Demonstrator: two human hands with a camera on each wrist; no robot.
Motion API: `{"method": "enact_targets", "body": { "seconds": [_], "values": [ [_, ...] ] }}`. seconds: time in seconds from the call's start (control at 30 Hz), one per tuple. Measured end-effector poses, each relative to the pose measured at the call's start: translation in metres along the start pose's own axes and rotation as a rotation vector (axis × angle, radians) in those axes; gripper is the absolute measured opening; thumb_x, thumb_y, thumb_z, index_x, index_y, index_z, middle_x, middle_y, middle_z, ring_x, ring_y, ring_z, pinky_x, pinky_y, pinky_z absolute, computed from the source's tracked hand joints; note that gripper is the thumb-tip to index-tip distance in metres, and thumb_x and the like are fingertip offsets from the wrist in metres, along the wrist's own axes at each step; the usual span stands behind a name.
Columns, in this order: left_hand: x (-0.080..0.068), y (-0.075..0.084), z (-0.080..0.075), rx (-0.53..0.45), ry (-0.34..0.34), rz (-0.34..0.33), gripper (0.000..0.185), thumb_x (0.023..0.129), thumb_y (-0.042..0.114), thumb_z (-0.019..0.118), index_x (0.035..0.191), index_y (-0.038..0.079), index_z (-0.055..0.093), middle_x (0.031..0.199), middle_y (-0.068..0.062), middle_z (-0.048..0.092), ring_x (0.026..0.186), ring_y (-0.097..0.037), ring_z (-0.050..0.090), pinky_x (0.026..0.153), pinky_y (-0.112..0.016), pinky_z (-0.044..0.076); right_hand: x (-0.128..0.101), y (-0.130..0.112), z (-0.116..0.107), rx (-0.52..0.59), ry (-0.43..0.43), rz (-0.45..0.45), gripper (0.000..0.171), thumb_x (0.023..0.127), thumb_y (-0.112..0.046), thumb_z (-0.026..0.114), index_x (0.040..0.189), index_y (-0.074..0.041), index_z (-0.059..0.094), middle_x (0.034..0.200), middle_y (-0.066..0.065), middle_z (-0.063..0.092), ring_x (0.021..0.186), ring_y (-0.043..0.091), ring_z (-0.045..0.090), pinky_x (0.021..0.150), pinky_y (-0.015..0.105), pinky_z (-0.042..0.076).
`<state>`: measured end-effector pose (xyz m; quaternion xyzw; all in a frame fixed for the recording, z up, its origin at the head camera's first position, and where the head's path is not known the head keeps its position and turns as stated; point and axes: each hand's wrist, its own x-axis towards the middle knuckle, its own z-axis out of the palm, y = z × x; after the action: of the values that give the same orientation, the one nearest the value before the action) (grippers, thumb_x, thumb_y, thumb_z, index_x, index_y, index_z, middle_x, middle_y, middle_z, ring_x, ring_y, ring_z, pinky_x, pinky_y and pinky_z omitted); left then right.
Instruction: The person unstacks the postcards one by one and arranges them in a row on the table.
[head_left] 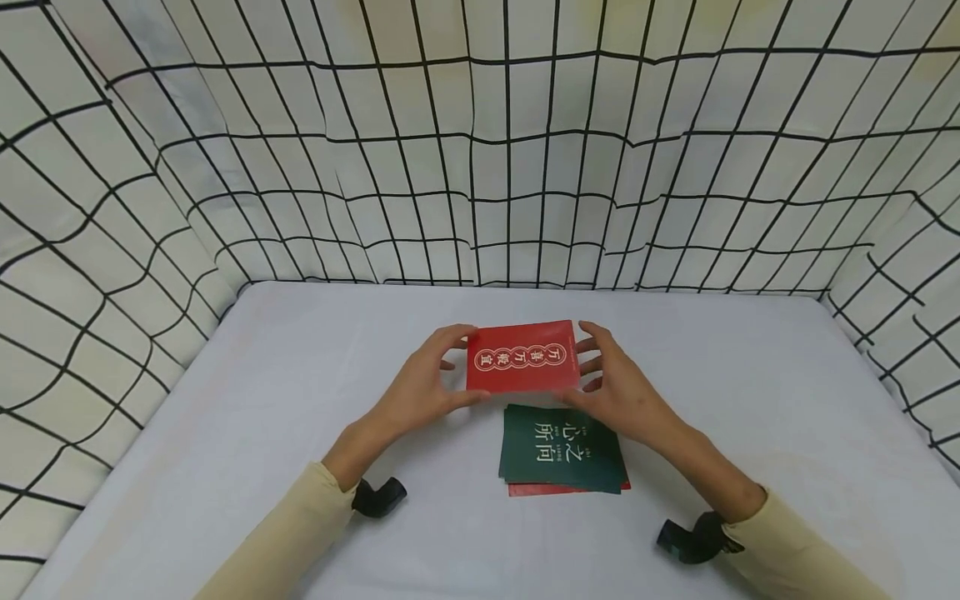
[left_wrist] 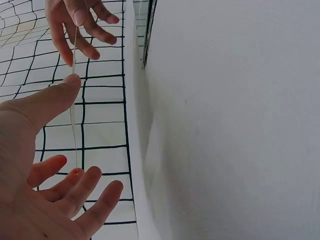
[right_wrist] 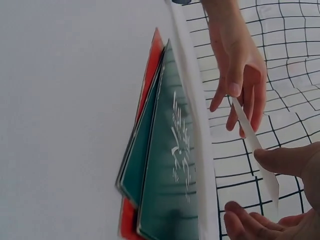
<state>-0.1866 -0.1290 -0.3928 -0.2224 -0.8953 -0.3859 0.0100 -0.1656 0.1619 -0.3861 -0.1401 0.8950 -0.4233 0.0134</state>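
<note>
Two hands, left hand point(head_left: 420, 385) and right hand point(head_left: 615, 385), pinching a red envelope point(head_left: 522, 357) above a white table point(head_left: 247, 417), grid-patterned cloth walls point(head_left: 480, 167) around.

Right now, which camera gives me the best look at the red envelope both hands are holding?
The head view: the red envelope faces it, print readable, left hand and right hand gripping its ends. Both wrist views catch it only edge-on, as a thin strip.

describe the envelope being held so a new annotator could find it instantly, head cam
On the white table walled by black-grid cloth, look near the centre, just beyond a small stack topped by a green envelope. The red envelope is held by its short edges between the left hand and right hand. It alone is lifted, red with gold circled characters.
</note>
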Motion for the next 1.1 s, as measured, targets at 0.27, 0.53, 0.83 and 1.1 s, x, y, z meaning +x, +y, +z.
{"method": "enact_targets", "body": {
  "seconds": [0.27, 0.53, 0.83, 1.1],
  "values": [
    [0.001, -0.002, -0.003, -0.006, 0.013, -0.008, 0.091, 0.080, 0.024, 0.090, 0.157, 0.011, 0.042, 0.158, -0.011, 0.047, 0.138, -0.031, 0.054, 0.100, -0.047, 0.061, 0.005, -0.003, -0.001, 0.155, -0.015, 0.038, 0.095, 0.090, -0.014, 0.080, 0.162, -0.006, 0.020, 0.135, 0.022, 0.058, 0.103, 0.026, 0.074, 0.091, 0.044, 0.064],
    [0.000, -0.004, -0.005, -0.033, 0.026, -0.017, 0.092, 0.081, 0.021, 0.090, 0.158, 0.010, 0.040, 0.158, -0.012, 0.047, 0.136, -0.032, 0.057, 0.099, -0.047, 0.061, 0.011, -0.002, 0.002, 0.279, 0.008, 0.086, 0.076, 0.096, -0.014, 0.073, 0.159, -0.006, 0.030, 0.130, 0.021, 0.064, 0.097, 0.025, 0.077, 0.093, 0.043, 0.064],
    [-0.004, -0.005, -0.008, -0.049, 0.046, -0.075, 0.095, 0.082, 0.021, 0.089, 0.160, 0.012, 0.036, 0.158, -0.013, 0.045, 0.131, -0.032, 0.061, 0.096, -0.046, 0.062, 0.015, -0.003, 0.011, 0.323, 0.035, 0.102, 0.069, 0.096, -0.016, 0.074, 0.155, -0.009, 0.038, 0.125, 0.019, 0.068, 0.095, 0.023, 0.077, 0.088, 0.036, 0.065],
    [-0.004, -0.006, -0.011, -0.049, 0.079, -0.146, 0.093, 0.084, 0.023, 0.088, 0.160, 0.007, 0.036, 0.138, -0.015, 0.060, 0.110, -0.027, 0.070, 0.084, -0.034, 0.063, 0.020, -0.007, 0.014, 0.373, 0.022, 0.094, 0.068, 0.099, -0.014, 0.071, 0.157, -0.010, 0.036, 0.123, 0.019, 0.067, 0.093, 0.020, 0.076, 0.082, 0.025, 0.063]
  ]
}}
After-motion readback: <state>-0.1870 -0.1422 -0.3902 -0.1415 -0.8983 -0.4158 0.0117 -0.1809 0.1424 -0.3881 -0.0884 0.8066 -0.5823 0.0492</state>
